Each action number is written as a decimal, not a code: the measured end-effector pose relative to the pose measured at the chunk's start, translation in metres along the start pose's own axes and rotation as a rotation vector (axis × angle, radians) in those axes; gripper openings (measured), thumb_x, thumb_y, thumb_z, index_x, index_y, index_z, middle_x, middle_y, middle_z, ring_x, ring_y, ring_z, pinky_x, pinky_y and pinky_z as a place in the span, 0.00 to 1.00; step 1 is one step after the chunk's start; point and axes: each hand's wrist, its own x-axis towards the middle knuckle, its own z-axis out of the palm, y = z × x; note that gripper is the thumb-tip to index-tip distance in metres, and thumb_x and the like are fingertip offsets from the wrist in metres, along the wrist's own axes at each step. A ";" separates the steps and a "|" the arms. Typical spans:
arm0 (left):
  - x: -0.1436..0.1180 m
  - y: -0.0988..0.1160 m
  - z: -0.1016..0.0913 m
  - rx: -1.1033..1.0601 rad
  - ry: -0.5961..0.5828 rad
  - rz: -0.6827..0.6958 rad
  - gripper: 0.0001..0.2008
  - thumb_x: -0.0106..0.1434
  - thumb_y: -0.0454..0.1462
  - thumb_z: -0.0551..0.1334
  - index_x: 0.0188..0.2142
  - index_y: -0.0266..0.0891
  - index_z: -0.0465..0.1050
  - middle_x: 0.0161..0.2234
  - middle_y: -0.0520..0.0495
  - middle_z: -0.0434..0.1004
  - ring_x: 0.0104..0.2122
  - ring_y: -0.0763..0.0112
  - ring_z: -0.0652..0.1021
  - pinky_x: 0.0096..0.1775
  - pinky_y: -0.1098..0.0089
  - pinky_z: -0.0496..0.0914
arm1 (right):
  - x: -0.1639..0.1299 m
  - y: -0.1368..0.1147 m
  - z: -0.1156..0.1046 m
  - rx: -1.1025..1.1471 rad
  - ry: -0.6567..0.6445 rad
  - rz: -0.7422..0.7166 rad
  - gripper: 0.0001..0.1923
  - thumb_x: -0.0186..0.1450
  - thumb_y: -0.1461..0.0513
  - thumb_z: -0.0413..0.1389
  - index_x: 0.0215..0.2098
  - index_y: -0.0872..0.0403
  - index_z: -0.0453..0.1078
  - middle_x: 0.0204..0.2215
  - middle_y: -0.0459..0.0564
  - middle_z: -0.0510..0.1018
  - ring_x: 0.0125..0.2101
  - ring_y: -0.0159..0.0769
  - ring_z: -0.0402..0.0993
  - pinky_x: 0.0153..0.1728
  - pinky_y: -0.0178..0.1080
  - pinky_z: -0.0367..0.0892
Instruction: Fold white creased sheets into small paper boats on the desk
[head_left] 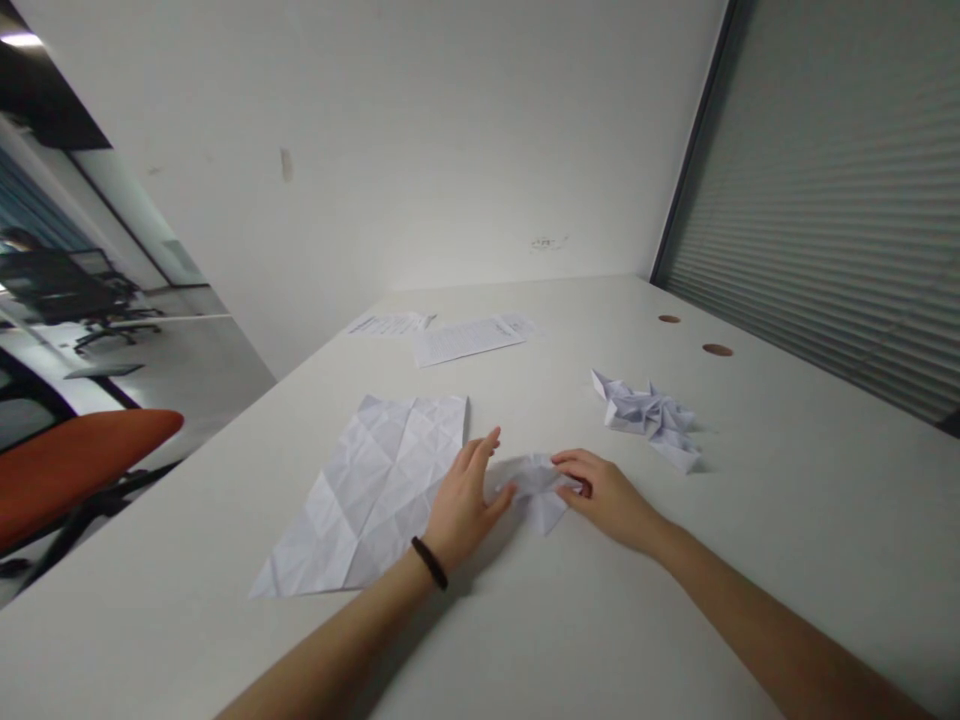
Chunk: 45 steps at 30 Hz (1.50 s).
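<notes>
A small piece of folded white paper [541, 482] lies on the table between my hands, its creased flaps spreading outward. My right hand [611, 500] closes thumb and fingers round its right corner. On the other side, my left hand [469, 495] has its fingers stretched up and apart, with the thumb at the paper's left edge; I cannot tell if it presses on it. Beside my left hand lies a large sheet of creased white paper [375, 490], flat and covered in a grid of fold lines. A dark band circles my left wrist.
Several folded paper pieces [649, 415] sit in a heap to the right on the white table [570, 640]. Printed sheets [472, 340] lie farther back. Two round holes [718, 350] are near the table's right edge. An orange chair seat [90, 460] stands at the left.
</notes>
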 end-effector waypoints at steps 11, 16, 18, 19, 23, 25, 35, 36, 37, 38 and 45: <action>0.003 0.009 -0.007 0.253 -0.344 0.172 0.10 0.55 0.28 0.59 0.34 0.41 0.75 0.36 0.48 0.75 0.36 0.68 0.73 0.40 0.69 0.68 | -0.004 -0.012 -0.001 -0.132 -0.111 -0.136 0.15 0.52 0.75 0.50 0.33 0.54 0.71 0.29 0.46 0.70 0.26 0.29 0.66 0.28 0.32 0.63; -0.001 0.027 -0.006 0.521 -0.428 0.172 0.06 0.54 0.34 0.61 0.33 0.38 0.73 0.36 0.45 0.73 0.36 0.63 0.73 0.36 0.67 0.69 | -0.004 -0.019 -0.007 -0.136 -0.168 -0.131 0.11 0.52 0.75 0.51 0.24 0.55 0.70 0.31 0.48 0.72 0.27 0.29 0.67 0.27 0.32 0.63; -0.002 0.034 -0.001 0.605 -0.431 0.159 0.06 0.55 0.36 0.61 0.33 0.36 0.72 0.35 0.44 0.72 0.36 0.61 0.73 0.35 0.66 0.69 | -0.004 -0.021 -0.006 -0.161 -0.176 -0.122 0.11 0.52 0.75 0.51 0.24 0.55 0.70 0.31 0.48 0.71 0.28 0.30 0.67 0.28 0.33 0.63; -0.003 0.037 0.002 0.629 -0.428 0.156 0.06 0.56 0.36 0.60 0.34 0.36 0.71 0.35 0.44 0.72 0.35 0.61 0.73 0.34 0.65 0.69 | -0.005 -0.021 -0.004 -0.167 -0.172 -0.114 0.11 0.52 0.74 0.51 0.24 0.55 0.70 0.31 0.48 0.70 0.29 0.31 0.68 0.29 0.33 0.64; -0.001 0.036 0.008 0.637 -0.408 0.159 0.05 0.61 0.33 0.55 0.37 0.37 0.68 0.34 0.45 0.71 0.33 0.63 0.74 0.31 0.67 0.69 | -0.005 -0.018 0.009 -0.145 -0.049 -0.097 0.11 0.51 0.73 0.53 0.29 0.54 0.70 0.33 0.49 0.68 0.35 0.35 0.67 0.38 0.37 0.66; 0.001 0.033 0.007 0.627 -0.397 0.172 0.06 0.62 0.32 0.53 0.37 0.38 0.67 0.34 0.46 0.71 0.33 0.65 0.74 0.30 0.70 0.68 | -0.004 -0.015 0.017 -0.112 0.058 -0.077 0.19 0.49 0.73 0.52 0.38 0.53 0.69 0.37 0.49 0.66 0.38 0.36 0.66 0.41 0.40 0.65; 0.006 0.026 0.000 0.427 -0.179 0.104 0.02 0.60 0.31 0.55 0.33 0.38 0.63 0.34 0.49 0.70 0.28 0.72 0.75 0.28 0.74 0.68 | 0.000 -0.020 0.021 0.040 0.242 0.052 0.16 0.54 0.68 0.50 0.42 0.54 0.62 0.26 0.45 0.71 0.26 0.33 0.69 0.29 0.36 0.67; 0.006 0.026 -0.001 0.393 -0.155 0.094 0.03 0.60 0.30 0.55 0.33 0.38 0.63 0.34 0.49 0.70 0.29 0.72 0.75 0.29 0.74 0.68 | 0.000 -0.021 0.020 0.039 0.268 0.038 0.16 0.54 0.67 0.50 0.41 0.54 0.62 0.26 0.46 0.72 0.26 0.33 0.69 0.28 0.36 0.67; 0.006 0.026 -0.003 0.368 -0.125 0.080 0.04 0.59 0.29 0.54 0.34 0.38 0.63 0.35 0.49 0.70 0.29 0.72 0.75 0.29 0.74 0.69 | 0.000 -0.021 0.018 0.031 0.297 0.023 0.15 0.54 0.67 0.51 0.41 0.54 0.62 0.27 0.46 0.72 0.26 0.33 0.69 0.28 0.35 0.67; 0.006 0.026 -0.004 0.357 -0.091 0.067 0.05 0.60 0.29 0.54 0.36 0.38 0.63 0.36 0.49 0.71 0.30 0.72 0.75 0.30 0.74 0.69 | 0.000 -0.022 0.016 0.006 0.322 0.003 0.15 0.54 0.68 0.51 0.40 0.53 0.63 0.28 0.47 0.72 0.25 0.32 0.69 0.28 0.35 0.67; 0.007 0.025 -0.015 0.513 -0.171 0.059 0.13 0.62 0.30 0.52 0.43 0.44 0.67 0.43 0.50 0.72 0.33 0.69 0.75 0.29 0.73 0.68 | 0.002 -0.017 0.002 -0.260 0.235 -0.281 0.12 0.55 0.74 0.48 0.27 0.54 0.69 0.28 0.50 0.73 0.33 0.36 0.68 0.36 0.38 0.65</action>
